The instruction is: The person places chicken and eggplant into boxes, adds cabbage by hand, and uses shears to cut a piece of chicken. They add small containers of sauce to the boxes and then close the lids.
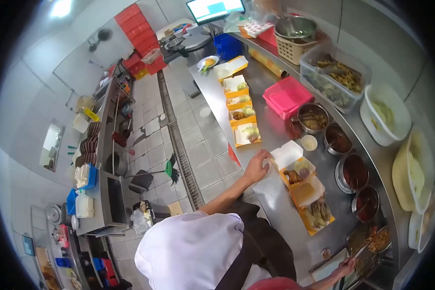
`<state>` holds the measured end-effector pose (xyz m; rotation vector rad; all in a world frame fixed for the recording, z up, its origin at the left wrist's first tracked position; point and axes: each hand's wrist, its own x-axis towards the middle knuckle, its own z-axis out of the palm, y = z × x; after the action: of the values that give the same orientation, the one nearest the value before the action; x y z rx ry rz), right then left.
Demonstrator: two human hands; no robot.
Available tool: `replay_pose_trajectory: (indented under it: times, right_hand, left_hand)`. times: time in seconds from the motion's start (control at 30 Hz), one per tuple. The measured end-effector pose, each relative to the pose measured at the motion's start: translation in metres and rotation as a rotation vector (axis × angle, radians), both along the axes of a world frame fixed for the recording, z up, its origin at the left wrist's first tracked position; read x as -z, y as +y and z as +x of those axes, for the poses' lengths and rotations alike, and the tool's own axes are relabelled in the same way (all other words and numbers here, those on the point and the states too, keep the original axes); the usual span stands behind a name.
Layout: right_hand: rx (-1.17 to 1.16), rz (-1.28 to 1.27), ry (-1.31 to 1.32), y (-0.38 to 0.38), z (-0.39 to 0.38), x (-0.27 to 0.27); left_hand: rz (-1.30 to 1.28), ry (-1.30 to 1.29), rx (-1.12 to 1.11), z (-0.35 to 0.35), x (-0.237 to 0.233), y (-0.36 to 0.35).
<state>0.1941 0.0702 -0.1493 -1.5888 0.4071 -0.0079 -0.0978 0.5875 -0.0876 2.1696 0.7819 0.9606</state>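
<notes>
My left hand (258, 166) rests at the counter's edge, its fingers loosely curled and apart, right beside the raised white lid (288, 153) of an orange food box holding brown pieces (292, 177). Just below that box are another box with an empty-looking compartment (306, 192) and one with greyish strips of food (319, 214). At the lower right my right hand (345, 267) is closed around metal tongs (360, 252). The tongs point toward shredded orange-brown food (379, 239) beside a dark tray (358, 237).
Filled orange boxes (246, 133) line the counter's left side. Pots of sauce (355, 172), a small cup (309, 142) and a pink container (287, 96) stand to the right. White tubs (384, 116) occupy the raised shelf.
</notes>
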Motion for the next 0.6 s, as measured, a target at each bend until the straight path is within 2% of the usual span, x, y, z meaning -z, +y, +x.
replay_pose_trajectory:
  times: [0.03,0.1,0.13,0.2,0.23,0.3,0.37,0.4,0.43,0.47,0.53,0.6]
  right_hand:
    - [0.002,0.000,-0.015,0.017,-0.017,-0.023]
    - [-0.185,0.031,-0.066,0.066,-0.051,-0.062]
    - [-0.176,0.033,-0.080,0.089,-0.057,-0.066]
    - [-0.272,0.265,-0.071,0.131,-0.079,-0.051]
    - [-0.575,0.403,-0.067,0.142,-0.076,-0.026]
    - [-0.705,0.426,-0.074,0.203,-0.095,-0.017]
    - [-0.567,0.331,-0.011,0.296,-0.142,-0.035]
    - [-0.608,0.350,0.050,0.324,-0.154,-0.023]
    - [-0.842,0.352,0.028,0.352,-0.163,-0.027]
    - [-1.078,0.352,0.001,0.382,-0.170,-0.033]
    - [-1.182,0.335,0.005,0.434,-0.190,-0.027]
    - [-1.226,0.258,0.075,0.474,-0.208,-0.028]
  left_hand:
    - [-0.031,-0.013,-0.002,-0.004,0.003,0.010]
    - [-0.122,-0.004,-0.038,-0.018,0.002,0.027]
    - [-0.208,0.011,-0.077,-0.027,-0.001,0.040]
    - [-0.198,-0.003,-0.086,-0.049,0.017,0.075]
    - [-0.191,-0.016,-0.109,-0.060,0.031,0.093]
    - [-0.201,-0.021,-0.133,-0.084,0.065,0.132]
    - [-0.230,-0.015,-0.168,-0.105,0.080,0.162]
    - [-0.321,0.107,-0.181,-0.115,0.082,0.174]
    - [-0.412,0.231,-0.193,-0.124,0.085,0.184]
    - [-0.414,0.226,-0.180,-0.130,0.093,0.195]
    - [-0.776,0.122,-0.059,-0.141,0.115,0.211]
    - [-0.838,0.148,-0.058,-0.146,0.111,0.217]
